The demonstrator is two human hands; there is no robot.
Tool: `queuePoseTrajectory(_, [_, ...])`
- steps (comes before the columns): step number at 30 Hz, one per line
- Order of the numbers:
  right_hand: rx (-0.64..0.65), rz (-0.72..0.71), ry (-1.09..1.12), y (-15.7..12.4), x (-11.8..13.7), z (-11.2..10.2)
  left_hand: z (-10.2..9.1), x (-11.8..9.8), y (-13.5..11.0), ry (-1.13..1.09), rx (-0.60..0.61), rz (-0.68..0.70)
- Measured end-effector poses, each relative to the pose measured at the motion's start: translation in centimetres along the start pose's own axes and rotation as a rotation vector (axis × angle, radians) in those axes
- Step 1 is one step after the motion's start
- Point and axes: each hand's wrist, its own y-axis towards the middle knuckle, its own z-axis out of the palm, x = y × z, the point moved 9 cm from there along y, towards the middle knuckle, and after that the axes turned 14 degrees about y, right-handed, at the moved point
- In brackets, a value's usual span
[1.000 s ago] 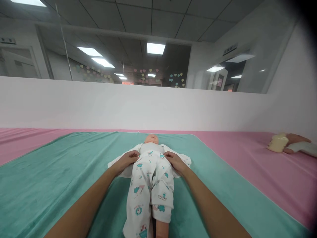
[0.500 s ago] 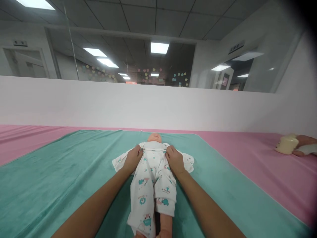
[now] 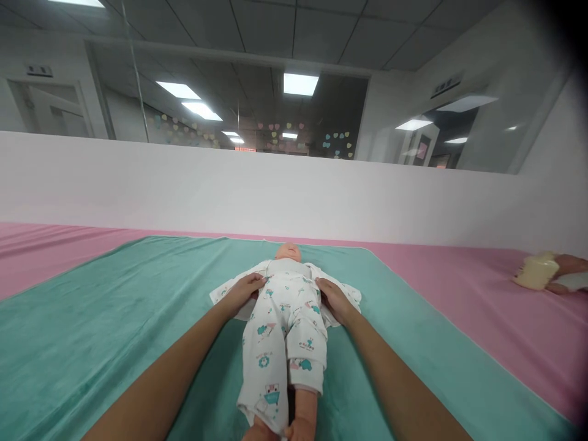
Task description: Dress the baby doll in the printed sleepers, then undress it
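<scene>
A baby doll [image 3: 288, 252] lies on its back, head away from me, in a white printed top [image 3: 346, 291] with its sleeves spread to both sides. White printed trousers [image 3: 264, 343] cover its legs, and the bare feet point toward me. At the left side of the waistband, my left hand [image 3: 245, 290] has its fingers closed on the trouser edge. My right hand [image 3: 334, 298] pinches the opposite side of the waist, its fingertips partly hidden by the cloth.
A green sheet [image 3: 138, 318] lies under the doll over a pink cover [image 3: 463, 288]. At the far right another person's hand [image 3: 569, 264] holds a pale yellow bottle [image 3: 536, 271]. A white wall [image 3: 285, 196] with glass above stands behind.
My hands have shifted slightly outward from the front of the waistband to its sides. The waistband now lies flatter against the doll's top.
</scene>
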Motion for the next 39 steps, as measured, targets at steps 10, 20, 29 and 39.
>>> queuePoseTrajectory(10, [0.103, -0.016, 0.057, 0.0, 1.4, 1.8, -0.4, -0.7, 0.0, -0.055, 0.000, 0.016])
queuePoseTrajectory(20, [0.023, -0.262, -0.212, -0.9, 5.0, 2.3, -0.4, -5.2, -0.9, 0.363, -0.176, 0.189])
queuePoseTrajectory(29, [0.041, -0.414, -0.361, -2.4, 7.7, 5.4, 1.0, -8.3, -2.6, 0.586, -0.249, 0.391])
queuePoseTrajectory(39, [0.108, -0.571, -0.898, -4.0, 9.2, 9.1, 1.8, -8.0, -2.9, 0.888, -0.371, 0.497])
